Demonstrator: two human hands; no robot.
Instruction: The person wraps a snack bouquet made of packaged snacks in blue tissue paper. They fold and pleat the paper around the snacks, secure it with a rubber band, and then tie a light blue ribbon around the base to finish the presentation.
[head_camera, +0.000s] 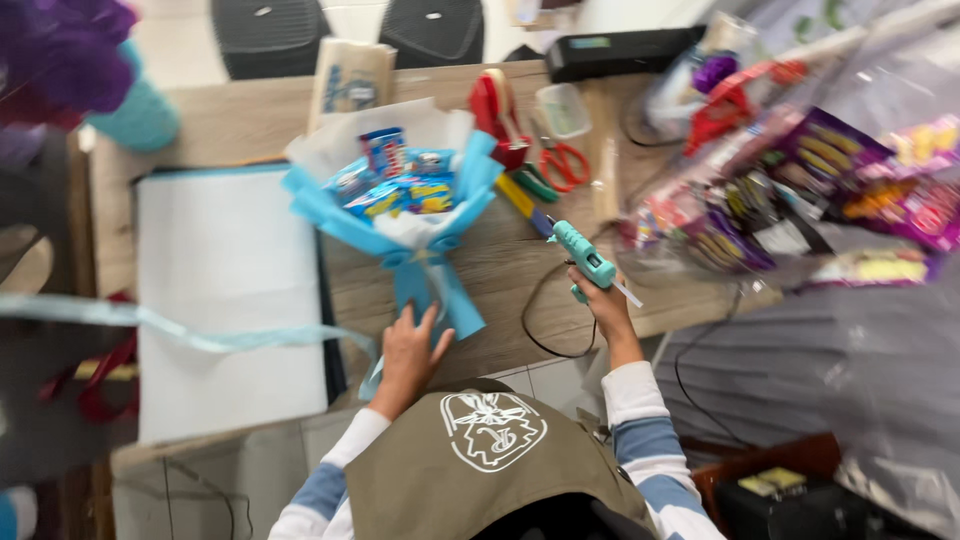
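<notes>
**Glue gun to the right of the bouquet, nozzle aimed up and left**

The bouquet (405, 200) lies on the desk (520, 260) with its long axis running from the near edge towards the far edge: blue paper fanned open at the far end around small packets, narrow stem and bow towards the person. The left hand (408, 355) rests on the stem end at the near edge, fingers (425, 325) spread flat against the blue wrap, pinning it rather than gripping.

The right hand (600, 305) is clenched around the handle of a teal glue gun (583, 255), held just above the desk, right of the stem and apart from it. Its nozzle points up and left, towards the bow. A black cord (545, 320) loops from it over the near edge.

Scissors (565, 165) and a tape dispenser (497, 110) lie beyond, towards the far edge; a white sheet (230, 300) covers the left side.
</notes>
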